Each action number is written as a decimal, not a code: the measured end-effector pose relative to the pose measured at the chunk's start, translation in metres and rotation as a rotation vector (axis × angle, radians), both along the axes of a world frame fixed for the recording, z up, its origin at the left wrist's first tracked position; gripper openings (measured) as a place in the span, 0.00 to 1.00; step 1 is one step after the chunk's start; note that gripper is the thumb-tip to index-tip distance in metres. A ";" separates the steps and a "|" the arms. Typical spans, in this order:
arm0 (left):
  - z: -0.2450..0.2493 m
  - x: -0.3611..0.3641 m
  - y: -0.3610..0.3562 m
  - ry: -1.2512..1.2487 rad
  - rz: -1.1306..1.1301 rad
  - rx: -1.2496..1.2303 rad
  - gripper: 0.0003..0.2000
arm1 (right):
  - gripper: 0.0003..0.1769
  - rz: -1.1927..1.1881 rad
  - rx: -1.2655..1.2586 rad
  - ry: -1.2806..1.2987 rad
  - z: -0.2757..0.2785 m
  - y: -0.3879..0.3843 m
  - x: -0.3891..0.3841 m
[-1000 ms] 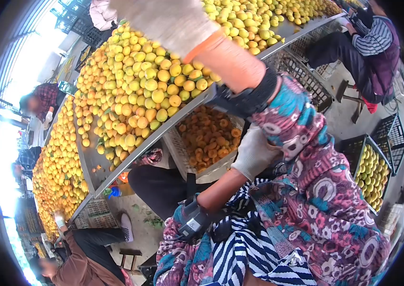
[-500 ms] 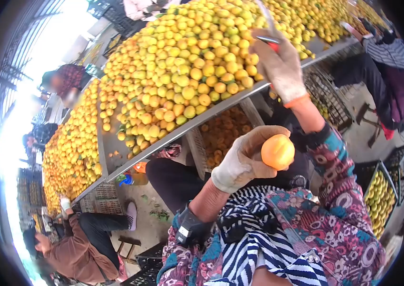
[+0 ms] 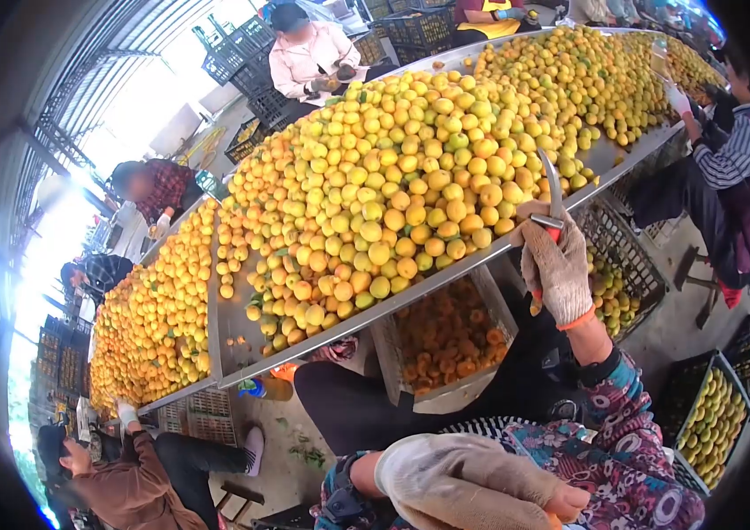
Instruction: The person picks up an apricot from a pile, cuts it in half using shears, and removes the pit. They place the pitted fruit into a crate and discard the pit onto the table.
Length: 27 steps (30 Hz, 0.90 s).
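Note:
My right hand [image 3: 557, 268], in a knitted glove with an orange cuff, is closed on red-handled clippers [image 3: 552, 190] whose blade points up over the table edge. It hovers at the near rim of the metal table [image 3: 602, 159], beside the heap of yellow-orange fruit [image 3: 410, 168]. My left hand [image 3: 468, 481], also gloved, is low at the bottom of the view, curled around an orange fruit [image 3: 567, 513] that only shows as a sliver. A floral sleeve covers my right arm.
Under the table stand a white crate of trimmed orange fruit [image 3: 445, 340] and a black crate [image 3: 627, 265]. Another black crate of fruit [image 3: 715, 415] sits at the right. Several people sit around the table, one in a striped top [image 3: 733, 168] close on the right.
My left hand with the fruit has dropped from mid-view to the bottom edge. My right hand with the clippers has come back from the pile to the table rim. The view has tilted up.

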<state>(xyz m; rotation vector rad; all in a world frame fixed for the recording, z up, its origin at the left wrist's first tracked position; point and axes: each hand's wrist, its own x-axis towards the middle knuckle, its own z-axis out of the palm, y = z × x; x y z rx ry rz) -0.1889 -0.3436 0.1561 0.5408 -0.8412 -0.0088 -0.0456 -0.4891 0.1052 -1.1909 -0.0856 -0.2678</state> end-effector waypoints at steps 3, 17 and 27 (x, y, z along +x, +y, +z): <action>0.027 -0.038 -0.035 0.435 0.693 -0.004 0.14 | 0.14 0.012 0.004 0.004 -0.003 -0.002 -0.003; 0.029 0.004 0.029 0.334 -0.534 0.315 0.25 | 0.14 0.003 -0.036 0.033 -0.005 -0.004 -0.005; 0.052 -0.012 -0.015 0.237 0.320 -0.152 0.21 | 0.14 -0.005 -0.049 0.060 -0.006 0.000 -0.006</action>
